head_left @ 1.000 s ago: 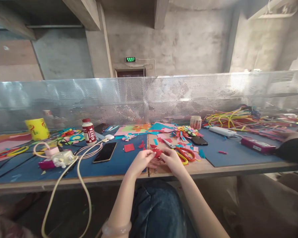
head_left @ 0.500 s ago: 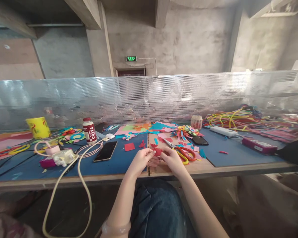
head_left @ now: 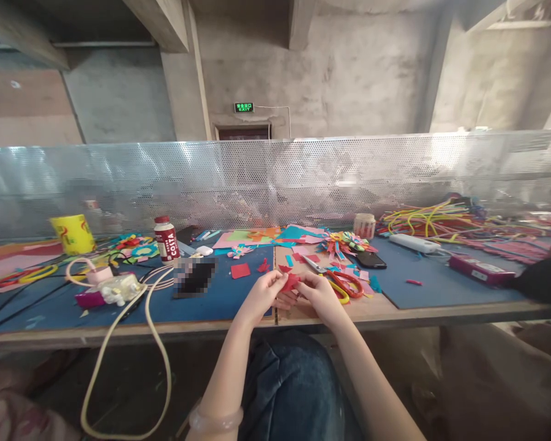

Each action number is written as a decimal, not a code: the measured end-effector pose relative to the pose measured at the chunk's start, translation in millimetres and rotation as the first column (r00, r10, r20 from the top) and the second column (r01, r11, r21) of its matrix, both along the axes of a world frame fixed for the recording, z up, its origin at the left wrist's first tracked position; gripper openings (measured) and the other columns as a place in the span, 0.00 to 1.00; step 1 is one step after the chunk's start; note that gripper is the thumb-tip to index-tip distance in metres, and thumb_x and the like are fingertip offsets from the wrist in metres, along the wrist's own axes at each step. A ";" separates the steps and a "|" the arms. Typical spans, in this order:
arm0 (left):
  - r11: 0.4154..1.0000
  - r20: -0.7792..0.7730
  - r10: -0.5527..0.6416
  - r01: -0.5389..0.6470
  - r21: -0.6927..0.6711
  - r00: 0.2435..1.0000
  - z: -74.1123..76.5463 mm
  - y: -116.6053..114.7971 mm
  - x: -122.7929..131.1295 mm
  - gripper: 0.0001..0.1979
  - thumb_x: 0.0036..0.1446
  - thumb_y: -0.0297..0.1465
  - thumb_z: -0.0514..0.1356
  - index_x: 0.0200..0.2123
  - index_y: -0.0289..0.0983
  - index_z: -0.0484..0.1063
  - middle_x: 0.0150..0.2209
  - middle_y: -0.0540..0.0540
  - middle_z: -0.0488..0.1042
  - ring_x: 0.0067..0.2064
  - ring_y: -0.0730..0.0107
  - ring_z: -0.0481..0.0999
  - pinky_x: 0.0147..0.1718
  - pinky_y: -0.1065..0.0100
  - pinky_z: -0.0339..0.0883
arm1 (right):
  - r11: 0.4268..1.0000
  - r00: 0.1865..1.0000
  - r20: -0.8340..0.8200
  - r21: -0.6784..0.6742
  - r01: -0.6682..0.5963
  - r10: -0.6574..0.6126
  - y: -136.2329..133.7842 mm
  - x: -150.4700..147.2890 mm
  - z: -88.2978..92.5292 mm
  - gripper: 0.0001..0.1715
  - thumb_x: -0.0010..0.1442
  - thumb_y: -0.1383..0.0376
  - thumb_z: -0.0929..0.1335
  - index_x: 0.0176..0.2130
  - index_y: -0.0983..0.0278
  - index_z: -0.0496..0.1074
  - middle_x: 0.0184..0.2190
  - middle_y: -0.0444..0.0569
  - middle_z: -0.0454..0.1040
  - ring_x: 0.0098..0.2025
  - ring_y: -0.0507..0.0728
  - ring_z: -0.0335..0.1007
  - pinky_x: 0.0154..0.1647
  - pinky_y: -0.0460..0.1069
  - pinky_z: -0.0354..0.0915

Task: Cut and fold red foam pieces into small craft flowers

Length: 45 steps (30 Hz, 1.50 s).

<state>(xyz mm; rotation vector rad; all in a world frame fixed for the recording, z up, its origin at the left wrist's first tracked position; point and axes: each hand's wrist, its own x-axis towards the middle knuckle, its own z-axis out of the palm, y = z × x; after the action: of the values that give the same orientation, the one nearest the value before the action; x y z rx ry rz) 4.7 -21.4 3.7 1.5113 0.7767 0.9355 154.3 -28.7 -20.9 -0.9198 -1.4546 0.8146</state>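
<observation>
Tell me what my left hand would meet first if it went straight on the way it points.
Your left hand would first press the small red paper piece at its fingertips, then probably your right hand just beyond, though depth is hard to judge.

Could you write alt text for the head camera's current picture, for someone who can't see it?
A person's left hand and right hand hold a small piece of red paper over a table strewn with coloured scraps. Scissors lie beside the right hand, a bottle stands farther left, and a perforated metal screen runs behind.
</observation>
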 end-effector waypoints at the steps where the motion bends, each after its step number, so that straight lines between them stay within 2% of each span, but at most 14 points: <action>1: 1.000 -0.005 0.003 -0.003 0.013 1.000 -0.3 -0.1 0.3 0.15 0.51 0.44 0.56 0.28 0.38 0.64 0.24 0.48 0.74 0.28 0.63 0.76 0.28 0.62 0.71 | 1.000 1.000 0.004 0.001 0.003 -0.003 0.1 -0.2 0.0 0.08 0.49 0.62 0.66 0.27 0.65 0.72 0.24 0.43 0.69 0.27 0.51 0.61 0.29 0.45 0.58; 12: 0.998 0.003 0.014 -0.014 0.064 1.000 -2.4 0.7 -0.1 0.14 0.52 0.43 0.55 0.30 0.38 0.63 0.25 0.50 0.72 0.29 0.66 0.75 0.26 0.64 0.72 | 1.000 0.999 0.039 0.007 -0.006 0.006 -0.7 -1.5 0.8 0.11 0.51 0.62 0.65 0.31 0.66 0.72 0.25 0.45 0.71 0.28 0.52 0.63 0.30 0.46 0.58; 16: 0.999 -0.003 0.017 -0.017 0.041 1.000 -4.2 2.7 -0.4 0.14 0.52 0.43 0.56 0.31 0.37 0.64 0.26 0.47 0.74 0.29 0.64 0.76 0.26 0.63 0.72 | 0.999 0.999 -0.019 -0.017 -0.028 0.027 0.3 -1.0 0.2 0.10 0.50 0.62 0.65 0.31 0.67 0.72 0.24 0.44 0.70 0.26 0.51 0.63 0.28 0.45 0.58; 22: 1.000 -0.004 -0.011 0.011 0.027 1.000 -6.6 5.8 -1.8 0.15 0.50 0.40 0.59 0.34 0.34 0.67 0.30 0.42 0.76 0.32 0.60 0.77 0.28 0.61 0.73 | 1.000 0.998 -0.060 -0.018 -0.021 0.020 -0.7 -2.7 1.4 0.11 0.50 0.61 0.66 0.32 0.66 0.70 0.28 0.46 0.71 0.29 0.52 0.65 0.30 0.46 0.61; 25: 1.000 0.045 0.022 -0.023 0.014 0.999 -7.2 6.5 -2.4 0.14 0.51 0.40 0.59 0.33 0.34 0.66 0.33 0.41 0.76 0.34 0.60 0.77 0.28 0.62 0.73 | 0.995 0.988 -0.116 0.018 0.101 -0.098 -2.6 -5.2 3.4 0.13 0.52 0.59 0.65 0.37 0.64 0.67 0.32 0.46 0.69 0.29 0.51 0.64 0.30 0.46 0.61; 27: 0.999 0.073 0.051 -0.052 0.009 0.996 -7.3 6.5 -2.6 0.14 0.51 0.40 0.58 0.32 0.35 0.66 0.35 0.41 0.75 0.35 0.59 0.77 0.27 0.63 0.73 | 0.973 0.971 -0.110 0.071 0.219 -0.211 -4.3 -6.4 5.1 0.11 0.53 0.58 0.65 0.34 0.63 0.65 0.32 0.44 0.67 0.28 0.51 0.62 0.29 0.46 0.60; 29: 0.998 0.089 0.067 -0.068 0.014 0.994 -7.0 6.0 -2.7 0.13 0.51 0.40 0.58 0.32 0.35 0.65 0.36 0.41 0.75 0.36 0.58 0.77 0.26 0.63 0.73 | 0.951 0.962 -0.039 0.145 0.274 -0.271 -5.8 -7.0 6.4 0.10 0.54 0.58 0.65 0.30 0.63 0.65 0.30 0.44 0.65 0.26 0.50 0.58 0.28 0.46 0.58; 33: 0.997 0.100 0.067 -0.070 0.027 0.993 -6.1 4.5 -2.6 0.13 0.51 0.40 0.58 0.32 0.36 0.65 0.36 0.42 0.74 0.36 0.58 0.77 0.25 0.62 0.73 | 0.937 0.953 0.076 0.221 0.269 -0.292 -5.2 -6.5 5.8 0.09 0.51 0.60 0.67 0.28 0.64 0.69 0.30 0.44 0.63 0.23 0.49 0.54 0.27 0.47 0.57; 45: 0.997 0.096 0.071 -0.068 -0.031 0.993 -6.4 4.4 -1.4 0.09 0.51 0.36 0.57 0.31 0.36 0.66 0.32 0.45 0.73 0.35 0.58 0.77 0.25 0.62 0.72 | 0.942 0.968 0.090 0.267 0.205 -0.236 1.0 -4.3 -0.1 0.07 0.52 0.62 0.67 0.29 0.63 0.73 0.34 0.47 0.65 0.26 0.50 0.58 0.27 0.47 0.59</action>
<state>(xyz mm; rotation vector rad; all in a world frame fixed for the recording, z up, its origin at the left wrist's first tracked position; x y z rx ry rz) 3.3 -17.0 -2.8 1.4114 0.7726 1.0386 150.0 -27.8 -21.0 -0.9260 -1.4876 0.3990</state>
